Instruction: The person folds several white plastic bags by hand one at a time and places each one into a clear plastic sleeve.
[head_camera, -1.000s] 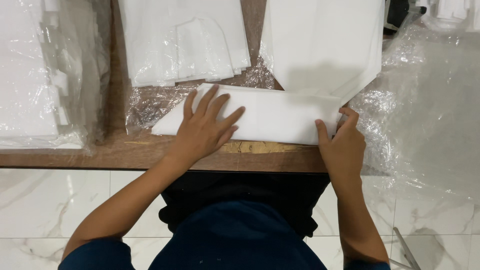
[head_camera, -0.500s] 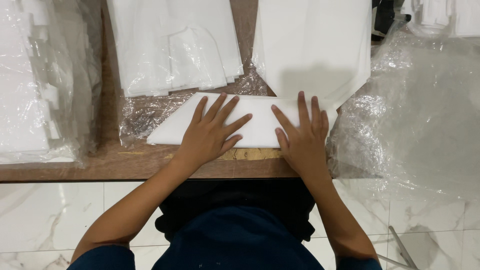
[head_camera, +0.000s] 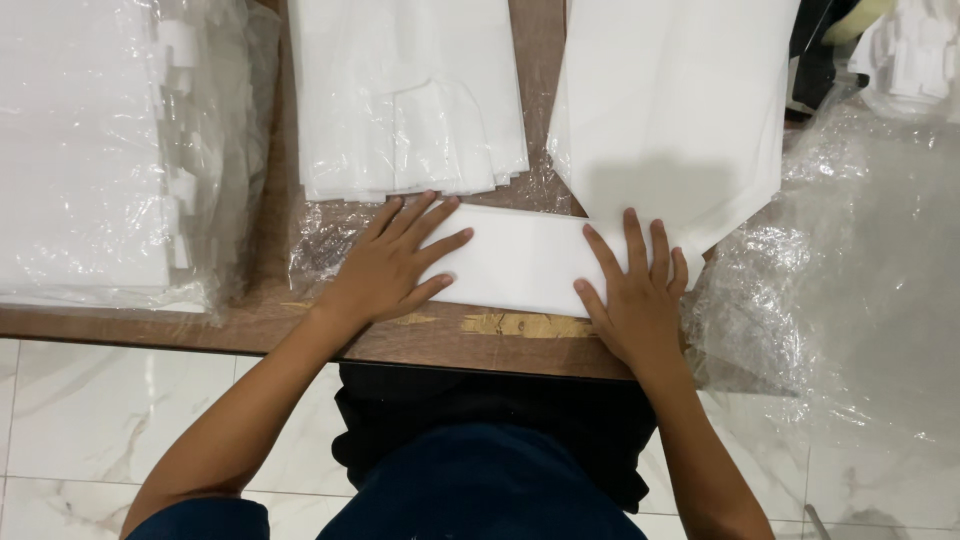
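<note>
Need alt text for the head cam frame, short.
Seen from above, a person's left hand and right hand press flat on a folded white sheet at the edge of a wooden table. Beyond it lie two stacks of white sheets, with clear plastic wrap to the right and a wrapped white bundle to the left.

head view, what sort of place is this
Probably a small packing or garment workshop: stacks of white sheets in clear plastic wrap on a worn wooden table, both hands flattening a folded white piece.
</note>
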